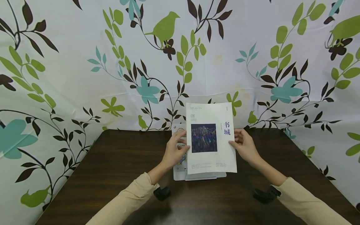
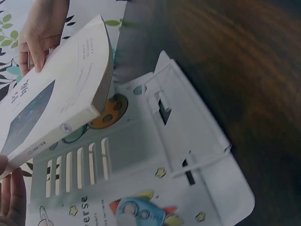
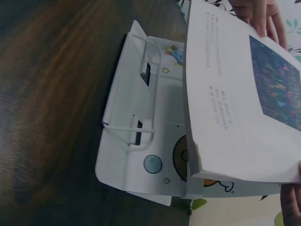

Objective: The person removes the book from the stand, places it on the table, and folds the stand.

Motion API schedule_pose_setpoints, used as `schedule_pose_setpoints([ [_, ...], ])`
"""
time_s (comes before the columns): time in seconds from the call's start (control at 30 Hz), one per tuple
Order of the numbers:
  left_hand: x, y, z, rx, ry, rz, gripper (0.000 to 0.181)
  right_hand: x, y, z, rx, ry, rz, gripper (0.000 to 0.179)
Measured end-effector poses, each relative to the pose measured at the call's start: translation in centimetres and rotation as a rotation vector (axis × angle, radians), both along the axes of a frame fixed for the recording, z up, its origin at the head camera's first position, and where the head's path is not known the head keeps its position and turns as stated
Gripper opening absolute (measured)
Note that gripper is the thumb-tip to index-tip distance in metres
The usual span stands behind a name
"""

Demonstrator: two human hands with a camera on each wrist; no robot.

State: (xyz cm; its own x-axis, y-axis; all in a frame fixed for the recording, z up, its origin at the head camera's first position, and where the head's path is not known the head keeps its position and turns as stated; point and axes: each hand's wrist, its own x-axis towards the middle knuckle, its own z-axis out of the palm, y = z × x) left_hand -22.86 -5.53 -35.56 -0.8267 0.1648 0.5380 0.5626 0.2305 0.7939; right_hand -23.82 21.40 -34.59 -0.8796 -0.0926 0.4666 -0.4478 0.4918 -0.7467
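Observation:
Both hands hold a thick white book (image 1: 208, 162) by its side edges, cover toward me. The cover bears a dark picture and blue lettering. My left hand (image 1: 174, 150) pinches the left edge, thumb in front and fingers behind. On the opposite edge my right hand (image 1: 247, 147) grips the same way. Behind the book is a white book stand (image 2: 136, 155) printed with cartoon planets and a rocket, mostly covered by the book in the head view. In the wrist views the book's lower edge hangs apart from the stand's front ledge (image 3: 122, 94) and its wire clip (image 3: 157, 70).
The stand is on a dark wooden table (image 1: 126, 162), near its back edge. Right behind the table hangs a white cloth (image 1: 213, 72) printed with leaves, birds and flowers. A dark wrist device (image 1: 162, 193) is by the left sleeve, another (image 1: 265, 194) by the right.

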Motion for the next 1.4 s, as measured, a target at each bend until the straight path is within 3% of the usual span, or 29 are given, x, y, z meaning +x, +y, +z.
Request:
schedule_pose_setpoints([
  [0.1, 0.5, 0.3, -0.1, 0.006, -0.051, -0.019, 0.055, 0.7, 0.4, -0.3, 0.009, -0.04, -0.013, 0.036],
  [0.33, 2.8, 1.1, 0.9, 0.04, -0.119, -0.064, 0.049, 2.1, 1.0, -0.9, 0.021, -0.138, -0.06, 0.036],
  [0.47, 2.7, 1.6, -0.2, 0.069, -0.119, -0.089, 0.05, 2.7, 1.5, -1.2, 0.014, -0.191, -0.077, 0.037],
  [0.63, 2.1, 2.3, -2.4, 0.126, -0.166, -0.146, 0.052, 3.6, 2.2, -1.3, 0.013, -0.258, -0.093, 0.038],
  [0.73, 2.2, 2.8, -3.0, 0.163, -0.197, -0.173, 0.053, 4.1, 2.5, -1.4, 0.017, -0.294, -0.108, 0.04],
  [0.9, 2.7, 3.5, -3.4, 0.197, -0.242, -0.186, 0.053, 4.1, 3.7, -2.9, -0.026, -0.318, -0.109, 0.042],
  [0.97, 3.3, 3.8, -3.0, 0.2, -0.271, -0.194, 0.052, 3.9, 4.5, -3.8, -0.048, -0.323, -0.102, 0.041],
  [1.07, 4.3, 4.1, -2.3, 0.198, -0.288, -0.197, 0.05, 4.5, 4.8, -3.6, -0.033, -0.385, -0.112, 0.044],
  [1.17, 4.9, 4.5, -2.2, 0.198, -0.282, -0.197, 0.049, 3.1, 7.0, -6.7, -0.018, -0.401, -0.132, 0.05],
  [1.3, 4.7, 5.0, -3.1, 0.227, -0.277, -0.215, 0.049, 0.3, 10.9, -11.9, -0.025, -0.37, -0.11, 0.055],
  [1.4, 4.3, 5.6, -4.3, 0.242, -0.301, -0.22, 0.051, 1.0, 11.1, -10.9, -0.035, -0.408, -0.097, 0.05],
])
